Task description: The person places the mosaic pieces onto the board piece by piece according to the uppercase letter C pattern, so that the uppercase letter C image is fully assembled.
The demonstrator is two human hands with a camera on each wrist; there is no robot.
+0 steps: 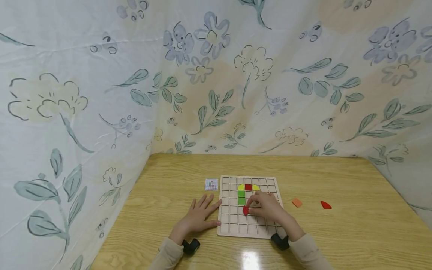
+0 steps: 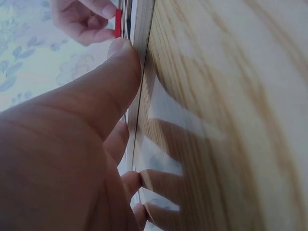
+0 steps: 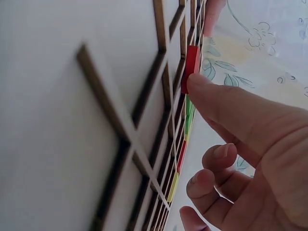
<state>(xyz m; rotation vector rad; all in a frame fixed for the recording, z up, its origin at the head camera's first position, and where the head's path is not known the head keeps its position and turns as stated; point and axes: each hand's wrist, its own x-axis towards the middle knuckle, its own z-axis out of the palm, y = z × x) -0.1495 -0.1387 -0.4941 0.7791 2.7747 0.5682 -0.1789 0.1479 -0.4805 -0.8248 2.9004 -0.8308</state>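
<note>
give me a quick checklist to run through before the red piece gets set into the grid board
1. Red piece held: ok, the right hand has its fingertips on it over the grid board.
2. Board steadied: ok, the left hand lies flat with its thumb against the board's left edge.
3. Cell under the piece free: cannot tell, the fingers hide it.
4. Pattern card in sight: ok, beside the board's far left corner.
5. Placed pieces seated: ok, the green pieces sit in their cells.
6. Spare pieces to hand: ok, orange piece and red quarter piece lie right of the board.
</note>
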